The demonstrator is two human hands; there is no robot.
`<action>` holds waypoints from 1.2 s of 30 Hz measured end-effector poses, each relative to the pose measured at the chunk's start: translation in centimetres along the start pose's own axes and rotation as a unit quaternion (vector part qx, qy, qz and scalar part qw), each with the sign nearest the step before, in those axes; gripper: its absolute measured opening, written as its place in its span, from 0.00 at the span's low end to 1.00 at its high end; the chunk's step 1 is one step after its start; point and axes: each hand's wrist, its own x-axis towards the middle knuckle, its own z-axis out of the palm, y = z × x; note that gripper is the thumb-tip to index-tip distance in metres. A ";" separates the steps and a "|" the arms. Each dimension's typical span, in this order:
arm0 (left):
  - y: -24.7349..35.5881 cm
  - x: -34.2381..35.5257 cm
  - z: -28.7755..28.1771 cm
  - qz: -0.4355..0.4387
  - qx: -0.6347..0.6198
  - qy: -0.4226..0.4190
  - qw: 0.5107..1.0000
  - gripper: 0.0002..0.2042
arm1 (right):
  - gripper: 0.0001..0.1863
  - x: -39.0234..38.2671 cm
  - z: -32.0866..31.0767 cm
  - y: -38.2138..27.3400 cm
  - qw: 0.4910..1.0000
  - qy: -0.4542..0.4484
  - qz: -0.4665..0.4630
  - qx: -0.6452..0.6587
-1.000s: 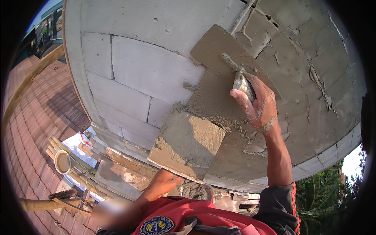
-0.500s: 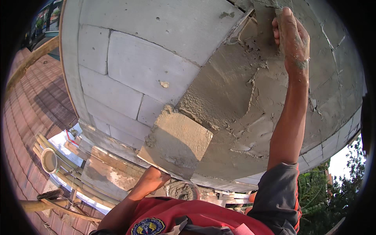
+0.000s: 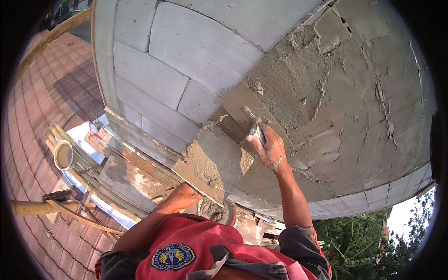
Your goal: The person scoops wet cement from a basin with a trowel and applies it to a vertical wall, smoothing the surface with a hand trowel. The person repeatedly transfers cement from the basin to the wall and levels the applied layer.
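Note:
My right hand grips the mortar-caked handle of a steel trowel, whose blade lies against the wet render on the wall, just above the mortar board. My left hand is closed beneath the flat mortar board, holding it against the wall with wet mortar on top; its grip is partly hidden by the board. Grey plaster covers the right part of the wall, while pale blocks show bare on the left.
A round bucket sits on bamboo poles at lower left, above a tiled roof. A wooden beam crosses upper left. A mortar tub is below the board. Green foliage stands at lower right.
My right hand and trowel moved up to the upper wall, then came down leftward to just above the board. The rough mortar patch now shows above them.

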 end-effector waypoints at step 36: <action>-2.7 0.7 5.3 0.062 0.168 -0.188 0.966 0.23 | 0.40 -21.9 -11.3 13.5 0.818 0.354 0.086 0.445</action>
